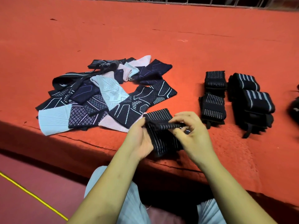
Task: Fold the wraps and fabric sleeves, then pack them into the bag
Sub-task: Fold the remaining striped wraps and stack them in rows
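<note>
- At lower centre of the frame, both hands work one black wrap (pixel 161 138) with thin white stripes, held just above the near edge of the red surface (pixel 145 33).
- Left hand (pixel 139 139): fingers curled closed along the wrap's left edge, thumb on top, gripping the fabric.
- Right hand (pixel 192 131): fingers bent and pinching a folded-over band of the same wrap across its upper part.
- Left of centre: a loose heap of fabric sleeves (pixel 103 94), navy with pale line patterns plus light blue and pink pieces, overlapping one another; its near right edge lies just beside the held wrap.
- Right of centre: two folded thin-striped wraps (pixel 213 97), one behind the other and touching.
- Further right: two folded wraps with broad grey stripes (pixel 252 97), stacked close together, with black strap ends trailing toward the bottom of the frame.
- At the far right edge: a dark object (pixel 294 109), cut off by the frame; what it is cannot be told.
- Bottom centre: light grey clothing (pixel 100 183) on the person's lap.
</note>
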Demonstrator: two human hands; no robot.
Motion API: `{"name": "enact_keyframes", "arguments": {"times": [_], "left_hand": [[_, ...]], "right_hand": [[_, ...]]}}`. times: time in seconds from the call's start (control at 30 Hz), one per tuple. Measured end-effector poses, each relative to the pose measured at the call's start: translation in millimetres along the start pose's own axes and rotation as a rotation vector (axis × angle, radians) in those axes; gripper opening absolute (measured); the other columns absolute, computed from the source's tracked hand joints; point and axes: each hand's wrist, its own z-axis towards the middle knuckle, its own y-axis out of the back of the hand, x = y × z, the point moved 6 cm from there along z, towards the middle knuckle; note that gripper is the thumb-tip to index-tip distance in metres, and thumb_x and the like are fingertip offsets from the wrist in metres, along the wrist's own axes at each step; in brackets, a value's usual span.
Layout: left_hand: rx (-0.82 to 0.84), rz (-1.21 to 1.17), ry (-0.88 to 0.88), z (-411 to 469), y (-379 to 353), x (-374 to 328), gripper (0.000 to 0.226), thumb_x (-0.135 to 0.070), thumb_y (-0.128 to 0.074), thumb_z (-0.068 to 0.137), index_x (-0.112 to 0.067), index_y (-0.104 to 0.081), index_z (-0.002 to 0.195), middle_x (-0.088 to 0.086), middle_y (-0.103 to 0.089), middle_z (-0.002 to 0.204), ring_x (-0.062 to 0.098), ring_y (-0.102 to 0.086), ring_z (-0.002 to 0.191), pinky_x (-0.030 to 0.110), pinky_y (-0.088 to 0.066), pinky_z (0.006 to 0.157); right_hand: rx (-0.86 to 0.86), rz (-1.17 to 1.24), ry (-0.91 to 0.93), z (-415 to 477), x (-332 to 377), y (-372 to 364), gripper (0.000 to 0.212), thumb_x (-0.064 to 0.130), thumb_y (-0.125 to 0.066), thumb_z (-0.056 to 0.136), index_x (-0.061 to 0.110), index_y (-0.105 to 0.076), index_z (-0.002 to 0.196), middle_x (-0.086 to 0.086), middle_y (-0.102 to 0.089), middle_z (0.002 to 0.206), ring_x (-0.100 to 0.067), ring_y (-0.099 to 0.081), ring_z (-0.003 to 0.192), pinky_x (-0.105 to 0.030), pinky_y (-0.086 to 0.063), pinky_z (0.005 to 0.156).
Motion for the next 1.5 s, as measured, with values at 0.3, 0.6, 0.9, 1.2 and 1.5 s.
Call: {"name": "enact_keyframes", "arguments": {"times": [0.3, 0.6, 0.9, 1.2, 1.5], "left_hand": [[-0.114, -0.158, -0.137, 3.0, 3.8, -5.5, 0.038, -0.018, -0.03, 0.098, 0.003, -0.061, 0.091, 0.023, -0.072, 0.084, 0.036, -0.071, 0.077, 0.051, -0.051, 0.078], [-0.1, -0.07, -0.203, 5.6, 1.8, -8.4, 0.032, -0.021, -0.059, 0.094, 0.003, -0.062, 0.115, 0.024, -0.067, 0.11, 0.036, -0.065, 0.104, 0.055, -0.051, 0.097], [-0.02, 0.292, -0.38, 21.5, -27.3, -3.7, 0.022, -0.005, -0.052, 0.098, 0.004, -0.058, 0.117, 0.02, -0.067, 0.105, 0.031, -0.066, 0.095, 0.049, -0.054, 0.093], [0.057, 0.528, -0.37, 85.6, -103.4, -6.7, 0.007, -0.005, -0.06, 0.095, -0.011, -0.06, 0.094, 0.007, -0.065, 0.09, 0.018, -0.063, 0.079, 0.035, -0.055, 0.076], [-0.016, 0.78, -0.234, 173.7, -162.2, 5.3, 0.027, 0.01, -0.051, 0.089, -0.011, -0.053, 0.073, 0.006, -0.046, 0.064, 0.007, -0.048, 0.038, 0.018, -0.039, 0.042]], "right_hand": [[0.061, 0.137, -0.213, -34.0, -29.2, -17.3, 0.035, 0.008, -0.063, 0.075, 0.039, -0.07, 0.09, 0.01, -0.064, 0.106, -0.004, -0.063, 0.096, -0.019, -0.048, 0.081], [0.147, 0.117, -0.255, -38.4, -32.2, -23.0, 0.035, 0.001, -0.058, 0.066, 0.027, -0.067, 0.087, 0.007, -0.065, 0.089, -0.002, -0.058, 0.076, -0.019, -0.043, 0.071], [0.051, 0.35, -0.377, -25.9, -43.8, -7.4, 0.013, 0.014, -0.057, 0.097, 0.019, -0.047, 0.104, -0.001, -0.071, 0.083, -0.016, -0.061, 0.062, -0.031, -0.051, 0.052], [-0.221, 0.367, -0.443, 11.3, -72.3, 59.6, 0.014, -0.003, -0.054, 0.095, 0.01, -0.059, 0.094, -0.001, -0.063, 0.067, -0.004, -0.047, 0.042, -0.016, -0.038, 0.04], [-0.415, 0.155, -0.522, 43.6, -134.2, 119.2, 0.023, -0.006, -0.054, 0.091, 0.016, -0.049, 0.094, -0.008, -0.06, 0.067, -0.007, -0.058, 0.044, -0.024, -0.048, 0.047]]}}
